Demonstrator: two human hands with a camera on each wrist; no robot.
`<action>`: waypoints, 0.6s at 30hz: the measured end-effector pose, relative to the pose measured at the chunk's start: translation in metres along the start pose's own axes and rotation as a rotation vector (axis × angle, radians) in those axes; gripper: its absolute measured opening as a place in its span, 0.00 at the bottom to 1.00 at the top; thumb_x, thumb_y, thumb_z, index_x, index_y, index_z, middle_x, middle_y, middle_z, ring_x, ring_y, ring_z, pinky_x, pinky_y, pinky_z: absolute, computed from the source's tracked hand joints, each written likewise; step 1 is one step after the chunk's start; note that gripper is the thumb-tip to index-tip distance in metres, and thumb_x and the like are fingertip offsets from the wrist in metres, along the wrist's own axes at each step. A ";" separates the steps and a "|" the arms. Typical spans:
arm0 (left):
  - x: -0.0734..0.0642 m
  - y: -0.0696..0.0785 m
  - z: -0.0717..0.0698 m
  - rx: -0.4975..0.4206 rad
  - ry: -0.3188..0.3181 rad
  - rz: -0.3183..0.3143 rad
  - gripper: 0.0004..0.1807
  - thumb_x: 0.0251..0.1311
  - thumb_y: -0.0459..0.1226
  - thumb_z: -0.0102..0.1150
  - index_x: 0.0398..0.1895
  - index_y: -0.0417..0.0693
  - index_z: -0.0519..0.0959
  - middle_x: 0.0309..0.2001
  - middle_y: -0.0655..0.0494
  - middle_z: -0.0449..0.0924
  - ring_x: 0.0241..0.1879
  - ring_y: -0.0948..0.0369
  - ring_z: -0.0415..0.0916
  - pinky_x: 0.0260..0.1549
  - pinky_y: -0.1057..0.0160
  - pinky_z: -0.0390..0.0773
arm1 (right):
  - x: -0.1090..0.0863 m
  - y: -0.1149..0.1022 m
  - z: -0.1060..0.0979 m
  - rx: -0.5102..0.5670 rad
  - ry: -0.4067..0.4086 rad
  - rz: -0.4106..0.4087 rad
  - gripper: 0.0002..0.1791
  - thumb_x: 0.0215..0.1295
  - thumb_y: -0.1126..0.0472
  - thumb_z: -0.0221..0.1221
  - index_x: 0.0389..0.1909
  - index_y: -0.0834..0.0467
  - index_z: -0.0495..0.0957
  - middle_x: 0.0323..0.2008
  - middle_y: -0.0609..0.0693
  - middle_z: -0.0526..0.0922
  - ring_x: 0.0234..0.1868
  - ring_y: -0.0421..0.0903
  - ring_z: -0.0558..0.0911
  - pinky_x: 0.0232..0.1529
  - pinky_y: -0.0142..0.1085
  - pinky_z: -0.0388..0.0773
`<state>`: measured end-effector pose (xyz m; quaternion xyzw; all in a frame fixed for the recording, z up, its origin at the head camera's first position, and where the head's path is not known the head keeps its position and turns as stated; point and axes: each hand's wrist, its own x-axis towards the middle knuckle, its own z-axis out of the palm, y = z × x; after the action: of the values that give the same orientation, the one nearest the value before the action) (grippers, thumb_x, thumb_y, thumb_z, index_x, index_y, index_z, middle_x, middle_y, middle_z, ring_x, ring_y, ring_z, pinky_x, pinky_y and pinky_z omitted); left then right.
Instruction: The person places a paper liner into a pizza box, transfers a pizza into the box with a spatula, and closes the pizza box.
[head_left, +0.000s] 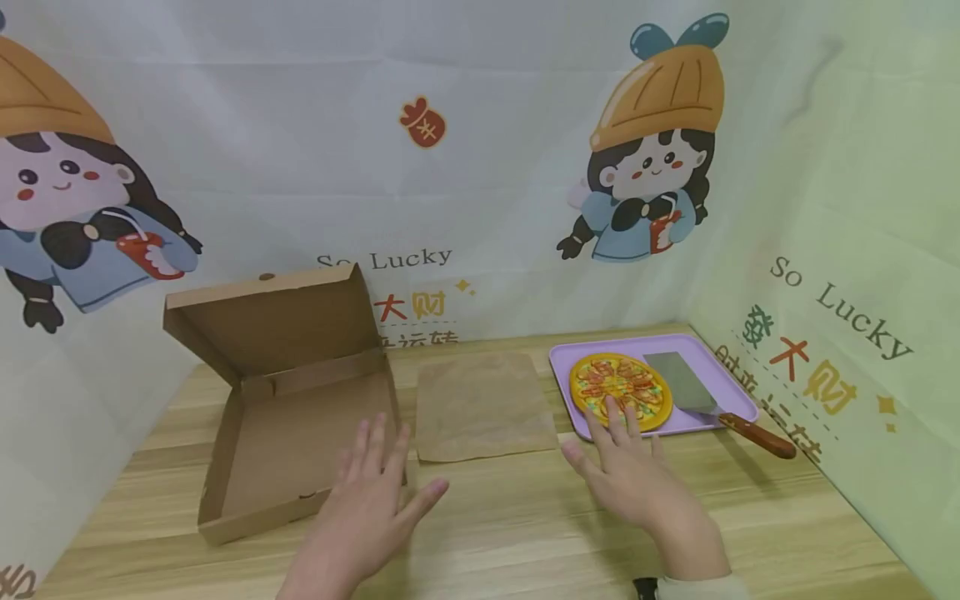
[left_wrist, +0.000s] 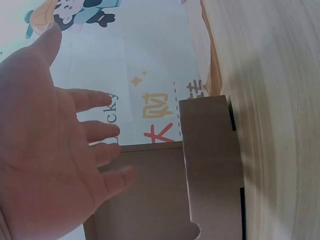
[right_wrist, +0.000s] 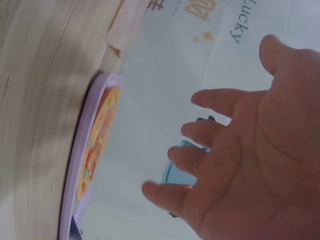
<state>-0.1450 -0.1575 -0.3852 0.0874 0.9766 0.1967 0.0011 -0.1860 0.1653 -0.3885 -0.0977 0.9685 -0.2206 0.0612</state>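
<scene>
My left hand [head_left: 367, 504] hovers with fingers spread in front of the open cardboard pizza box [head_left: 300, 442], overlapping its front right corner in the head view. My right hand [head_left: 637, 479] is held out the same way, its fingertips overlapping the edge of a toy pizza [head_left: 618, 387]. Both palms hold nothing, as the wrist views show. The pizza lies on a purple tray [head_left: 723, 367]. Beside it rests a pizza server with a flat metal blade [head_left: 678, 379], its wooden handle [head_left: 757, 435] sticking out past the tray's right edge.
Between box and tray lies a sheet of brown paper [head_left: 483, 408] on the wooden table [head_left: 510, 533]. The box lid [head_left: 300, 325] stands raised at the back. A printed cloth [head_left: 495, 183] hangs behind and along the right side.
</scene>
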 end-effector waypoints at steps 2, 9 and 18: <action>0.002 0.000 0.001 -0.045 -0.013 0.013 0.53 0.75 0.72 0.39 0.87 0.46 0.47 0.88 0.41 0.29 0.87 0.39 0.27 0.80 0.28 0.47 | 0.004 -0.002 0.002 0.035 -0.016 -0.022 0.46 0.84 0.32 0.38 0.86 0.61 0.48 0.86 0.66 0.33 0.85 0.72 0.35 0.79 0.77 0.37; 0.004 0.003 0.011 -0.153 -0.036 0.030 0.46 0.79 0.66 0.42 0.85 0.43 0.57 0.87 0.38 0.44 0.86 0.38 0.42 0.79 0.28 0.54 | 0.023 -0.011 0.010 0.033 -0.081 -0.078 0.49 0.81 0.31 0.45 0.84 0.65 0.51 0.86 0.67 0.40 0.86 0.70 0.42 0.83 0.70 0.47; 0.010 0.010 0.027 -0.175 -0.138 -0.010 0.46 0.79 0.66 0.39 0.80 0.38 0.64 0.83 0.29 0.51 0.81 0.33 0.58 0.72 0.25 0.65 | 0.053 -0.024 0.020 -0.075 -0.179 -0.114 0.43 0.83 0.40 0.49 0.83 0.66 0.54 0.86 0.65 0.46 0.87 0.64 0.47 0.84 0.68 0.47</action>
<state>-0.1519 -0.1360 -0.4062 0.0955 0.9536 0.2748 0.0769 -0.2299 0.1241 -0.3994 -0.1742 0.9596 -0.1779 0.1312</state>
